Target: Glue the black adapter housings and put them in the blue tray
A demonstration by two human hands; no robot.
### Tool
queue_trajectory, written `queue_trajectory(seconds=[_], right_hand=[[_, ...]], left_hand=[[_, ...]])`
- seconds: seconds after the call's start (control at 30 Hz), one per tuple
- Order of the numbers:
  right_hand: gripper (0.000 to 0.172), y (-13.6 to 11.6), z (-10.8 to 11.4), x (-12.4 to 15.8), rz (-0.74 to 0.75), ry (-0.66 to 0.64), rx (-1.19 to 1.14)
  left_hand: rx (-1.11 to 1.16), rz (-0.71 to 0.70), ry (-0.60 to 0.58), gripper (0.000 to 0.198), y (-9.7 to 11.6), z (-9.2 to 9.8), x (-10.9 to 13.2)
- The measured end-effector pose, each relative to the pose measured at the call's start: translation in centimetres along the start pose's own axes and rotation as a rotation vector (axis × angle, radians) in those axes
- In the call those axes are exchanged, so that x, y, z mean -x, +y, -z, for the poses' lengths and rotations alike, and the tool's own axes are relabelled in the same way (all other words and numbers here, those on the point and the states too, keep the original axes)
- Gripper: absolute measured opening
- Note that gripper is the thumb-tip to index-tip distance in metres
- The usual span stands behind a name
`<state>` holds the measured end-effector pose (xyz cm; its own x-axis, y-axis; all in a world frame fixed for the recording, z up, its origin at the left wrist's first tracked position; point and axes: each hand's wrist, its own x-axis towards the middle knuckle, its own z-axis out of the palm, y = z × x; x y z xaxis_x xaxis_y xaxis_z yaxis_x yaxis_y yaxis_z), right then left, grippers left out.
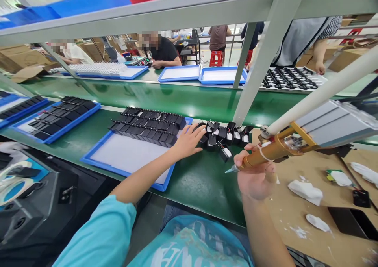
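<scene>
My right hand [256, 176] is wrapped round a gold-coloured glue dispensing gun [260, 156] with a pale blue tapered nozzle that points left. My left hand [190, 141] reaches over the green bench, fingers spread, beside a loose cluster of small black plastic housings [220, 135]. White material and bits of red wire show inside several of these housings. Whether my left fingertips touch the nearest one I cannot tell. Just left of that hand, rows of black boxes [144, 127] stand at the back of a blue-rimmed tray [118, 166] lined in white.
More black boxes fill a blue tray [56, 121] at the left. A white slanted post [262, 58] and a white pole [325, 84] cross near the gun. Brown cardboard [283, 223] with white-smeared scraps and a black phone-like slab [352, 223] lies at right. People sit across the bench.
</scene>
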<state>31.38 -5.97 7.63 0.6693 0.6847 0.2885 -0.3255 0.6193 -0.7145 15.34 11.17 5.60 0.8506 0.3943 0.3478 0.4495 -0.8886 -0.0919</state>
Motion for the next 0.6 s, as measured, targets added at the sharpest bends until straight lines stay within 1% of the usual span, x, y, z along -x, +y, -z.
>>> queue_trajectory(seconds=[0.03, 0.1, 0.13, 0.2, 0.3, 0.4, 0.47, 0.53, 0.6], right_hand=[[0.033, 0.0, 0.0, 0.0, 0.008, 0.002, 0.000], [0.031, 0.0, -0.1, -0.1, 0.018, 0.008, -0.001], [0.031, 0.0, -0.2, -0.1, 0.019, 0.009, -0.003], [0.031, -0.1, -0.2, -0.1, 0.016, 0.005, -0.006], [0.031, -0.1, -0.1, -0.1, 0.015, -0.016, -0.018], [0.032, 0.0, 0.0, -0.1, 0.021, -0.036, -0.035], [0.031, 0.1, 0.1, -0.1, 0.033, -0.044, -0.045], [0.029, 0.1, 0.2, -0.2, 0.039, -0.057, -0.054], [0.028, 0.2, 0.2, -0.2, 0.039, -0.069, -0.063]], left_hand=[[0.008, -0.043, -0.042, 0.063, -0.2, -0.4, -1.1], [0.021, -0.097, -0.113, 0.059, -1.0, -0.8, -2.5], [0.030, -0.119, -0.139, 0.054, -1.4, -0.7, -2.8], [0.051, -0.171, -0.170, 0.044, -1.9, -0.2, -2.7], [0.070, -0.239, -0.204, 0.035, -1.5, 1.5, -1.2], [0.100, -0.285, -0.282, 0.040, -0.3, 3.3, 1.1], [0.133, -0.297, -0.323, 0.043, 0.6, 4.2, 2.6], [0.176, -0.264, -0.327, 0.050, 1.6, 4.7, 4.2], [0.251, -0.163, -0.304, 0.063, 2.8, 4.8, 5.7]])
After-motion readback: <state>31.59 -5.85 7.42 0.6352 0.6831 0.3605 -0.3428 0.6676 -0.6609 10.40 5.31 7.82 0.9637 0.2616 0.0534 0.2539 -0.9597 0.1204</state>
